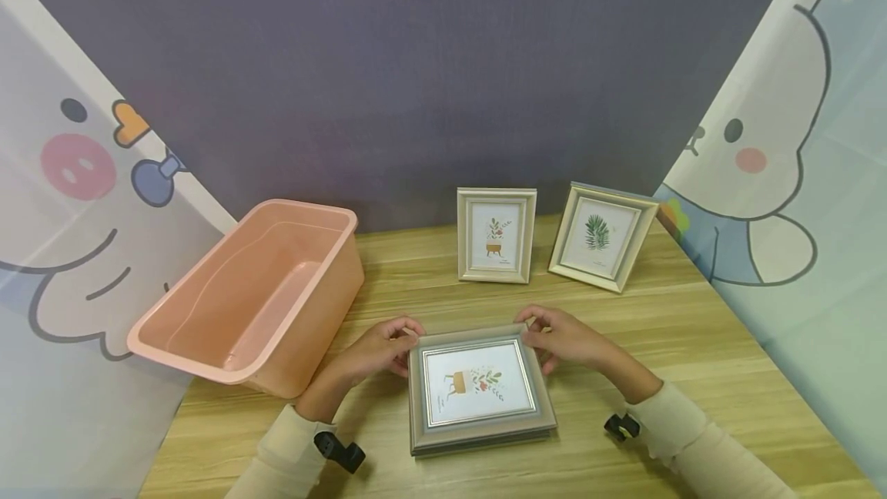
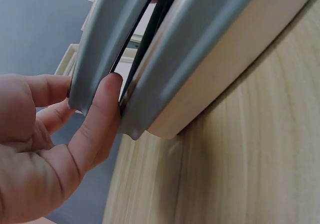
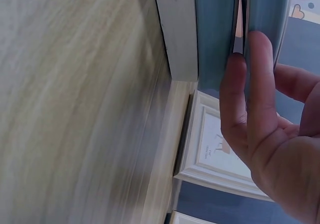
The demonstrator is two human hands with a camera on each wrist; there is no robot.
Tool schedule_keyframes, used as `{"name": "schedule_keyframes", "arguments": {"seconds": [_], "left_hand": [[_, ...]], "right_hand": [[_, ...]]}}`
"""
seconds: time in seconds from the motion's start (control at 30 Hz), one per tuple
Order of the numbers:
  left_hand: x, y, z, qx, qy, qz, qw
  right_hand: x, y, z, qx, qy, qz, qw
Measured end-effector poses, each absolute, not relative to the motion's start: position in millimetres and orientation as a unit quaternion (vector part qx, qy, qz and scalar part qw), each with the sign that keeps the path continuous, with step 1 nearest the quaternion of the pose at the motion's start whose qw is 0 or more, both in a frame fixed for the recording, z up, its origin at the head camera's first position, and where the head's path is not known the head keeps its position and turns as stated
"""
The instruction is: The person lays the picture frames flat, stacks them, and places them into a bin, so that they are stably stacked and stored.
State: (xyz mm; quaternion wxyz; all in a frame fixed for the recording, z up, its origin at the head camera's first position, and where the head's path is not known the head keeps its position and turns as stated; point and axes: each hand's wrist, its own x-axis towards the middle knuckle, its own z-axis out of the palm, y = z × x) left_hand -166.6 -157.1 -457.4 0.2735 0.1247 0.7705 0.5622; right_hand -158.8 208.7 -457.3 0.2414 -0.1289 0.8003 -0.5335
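Cream frames (image 1: 496,236) stand, seemingly done; your left hand (image 1: 381,346) and right hand (image 1: 564,337) pinch the grey frame (image 1: 480,383), a lower frame (image 2: 172,73) remaining.

In the head view, the upper frame (image 1: 480,416) covers the lower frame (image 1: 488,440) except for a thin strip along its near edge, so any print inside is hidden. The left hand (image 1: 383,345) and right hand (image 1: 563,336) each have fingers partly concealed by the upper frame's sides. Lettering on the upper print (image 1: 453,366) and both standing frames' prints is too small to read. The bottom edge crops both sleeves (image 1: 280,453) and the table (image 1: 693,353); the side edges cut the cartoon animals (image 1: 783,122). At lower left in the left wrist view and lower right in the right, the hands run out of frame.
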Motion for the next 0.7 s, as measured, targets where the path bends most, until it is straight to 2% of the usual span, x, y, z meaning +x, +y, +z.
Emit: {"name": "schedule_keyframes", "arguments": {"seconds": [0.7], "left_hand": [[-165.5,-157.2,-461.6,0.112,0.797,0.541,0.243]], "right_hand": [[-158.2,206.0,-462.6,-0.115,0.811,-0.521,0.240]]}}
